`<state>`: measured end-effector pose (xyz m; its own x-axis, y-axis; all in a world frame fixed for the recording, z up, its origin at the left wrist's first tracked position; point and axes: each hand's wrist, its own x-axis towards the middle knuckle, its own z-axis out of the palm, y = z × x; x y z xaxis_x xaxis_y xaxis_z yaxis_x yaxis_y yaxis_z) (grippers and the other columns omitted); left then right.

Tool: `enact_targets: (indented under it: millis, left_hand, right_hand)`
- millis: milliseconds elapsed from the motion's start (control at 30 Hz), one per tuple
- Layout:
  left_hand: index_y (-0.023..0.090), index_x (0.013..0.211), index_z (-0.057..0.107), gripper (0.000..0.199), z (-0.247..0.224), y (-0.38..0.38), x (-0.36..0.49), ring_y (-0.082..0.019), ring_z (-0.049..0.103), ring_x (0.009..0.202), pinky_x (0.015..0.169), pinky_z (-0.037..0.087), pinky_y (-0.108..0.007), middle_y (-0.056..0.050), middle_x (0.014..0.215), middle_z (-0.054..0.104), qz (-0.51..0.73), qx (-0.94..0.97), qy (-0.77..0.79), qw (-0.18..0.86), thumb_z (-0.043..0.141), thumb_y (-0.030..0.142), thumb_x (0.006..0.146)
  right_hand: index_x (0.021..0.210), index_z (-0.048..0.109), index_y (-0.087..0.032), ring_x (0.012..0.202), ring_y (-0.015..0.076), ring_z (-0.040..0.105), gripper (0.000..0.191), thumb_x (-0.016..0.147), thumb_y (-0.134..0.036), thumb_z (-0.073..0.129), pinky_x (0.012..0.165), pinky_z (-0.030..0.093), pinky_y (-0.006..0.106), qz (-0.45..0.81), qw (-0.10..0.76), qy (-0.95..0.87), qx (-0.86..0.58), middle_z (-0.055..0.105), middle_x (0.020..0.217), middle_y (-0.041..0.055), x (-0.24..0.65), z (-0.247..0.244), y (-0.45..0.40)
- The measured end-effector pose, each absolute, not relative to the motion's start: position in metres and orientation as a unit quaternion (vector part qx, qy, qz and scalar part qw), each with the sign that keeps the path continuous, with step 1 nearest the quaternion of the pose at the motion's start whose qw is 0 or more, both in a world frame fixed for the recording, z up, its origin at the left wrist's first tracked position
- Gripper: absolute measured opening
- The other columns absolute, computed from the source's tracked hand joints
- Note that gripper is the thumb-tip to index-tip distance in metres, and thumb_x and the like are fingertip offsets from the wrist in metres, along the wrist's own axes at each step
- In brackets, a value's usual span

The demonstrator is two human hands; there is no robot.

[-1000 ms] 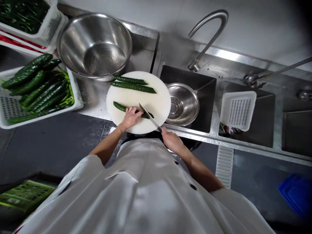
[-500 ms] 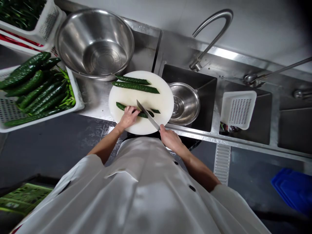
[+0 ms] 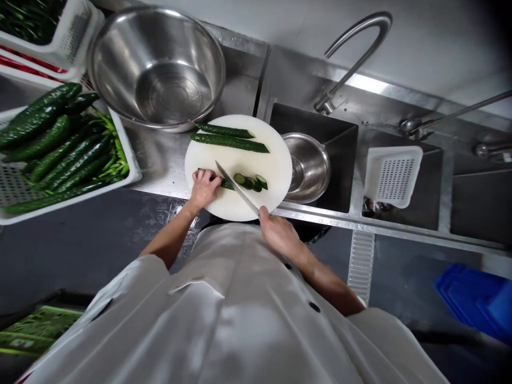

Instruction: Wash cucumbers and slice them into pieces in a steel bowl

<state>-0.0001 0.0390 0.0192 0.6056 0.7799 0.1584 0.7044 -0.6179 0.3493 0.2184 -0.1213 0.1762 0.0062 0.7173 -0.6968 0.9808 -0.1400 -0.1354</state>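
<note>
A round white cutting board point(image 3: 276, 160) lies on the steel counter in front of me. On its near half, my left hand point(image 3: 205, 188) presses down on a cucumber piece point(image 3: 227, 184), fingers curled over it and hiding most of it. My right hand point(image 3: 278, 229) grips the handle of a kitchen knife point(image 3: 240, 190). The blade slants up and left across the cucumber, just right of my left fingers. Several cut cucumber slices point(image 3: 252, 183) lie to the right of the blade. Two long cucumber pieces point(image 3: 230, 143) rest side by side on the far half of the board.
A large steel bowl point(image 3: 176, 93) stands beyond the board to the left. Whole cucumbers point(image 3: 76, 154) fill a white basket point(image 3: 135, 173) at far left. Right of the board, a smaller steel bowl point(image 3: 308, 165) sits in a sink under a faucet point(image 3: 360, 64). Another white basket point(image 3: 394, 176) is farther right.
My left hand has shifted left along the cucumber, and the knife blade has moved left with it. More slices now lie tipped over right of the blade. The view has shifted slightly.
</note>
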Motion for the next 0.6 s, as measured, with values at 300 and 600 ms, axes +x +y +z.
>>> enact_targets:
  millis: [300,600]
  left_hand:
    - [0.022,0.109,0.072,0.022,0.018,0.064,-0.032,-0.035,0.045,0.114,0.099,0.039,-0.056,-0.016,0.12,0.055,0.199,0.876,0.41,0.158,0.056,0.031,0.098]
    - [0.021,0.103,0.072,0.023,0.006,0.028,0.012,-0.03,0.045,0.105,0.091,0.049,-0.046,-0.014,0.113,0.052,0.229,0.883,0.377,0.163,0.049,0.019,0.1]
  right_hand:
    - [0.142,0.041,-0.016,0.101,0.0296,0.076,0.036,0.109,-0.018,0.025,0.087,0.056,0.037,-0.326,0.19,0.612,0.695,0.075,0.105,0.0171,0.19,0.139,-0.104]
    - [0.14,0.043,-0.014,0.097,0.0331,0.075,0.037,0.112,-0.027,0.024,0.081,0.051,0.037,-0.299,0.212,0.585,0.723,0.076,0.102,0.0177,0.241,0.171,-0.126]
